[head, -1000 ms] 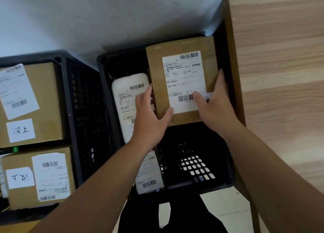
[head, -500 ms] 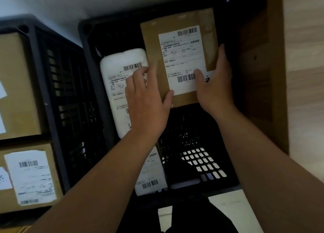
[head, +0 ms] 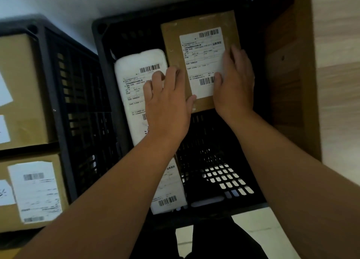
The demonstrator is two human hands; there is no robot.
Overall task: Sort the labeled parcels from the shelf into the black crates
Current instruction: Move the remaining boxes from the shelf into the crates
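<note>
Head cam: since half a second ago the right hand (head: 233, 83) has slid off the brown parcel's (head: 202, 52) right edge and onto its label. The left hand (head: 167, 106) has barely shifted, and the parcel sits about where it was.

Now:
- Right hand is flat, fingers straight, pressing the parcel top. Not gripping.
- Left hand is relaxed, fingers spread over the white parcel (head: 136, 79) alongside, thumb touching the brown parcel's near left corner. No grip there either, as far as I can tell.
- Brown parcel is inside the middle black crate (head: 101, 44), far right corner, label up, just beside the white one. Can't tell if it is fully seated on the floor.
- A second white parcel (head: 169, 198) lies at the crate's near side.
- Left black crate (head: 78, 102) holds two labeled cardboard boxes (head: 21, 91).
- Wooden unit (head: 335, 44) on the right; its contents are out of view.

Progress: five parcels crated by my count, this placement looks basically done. How many are left on the shelf is unknown.
</note>
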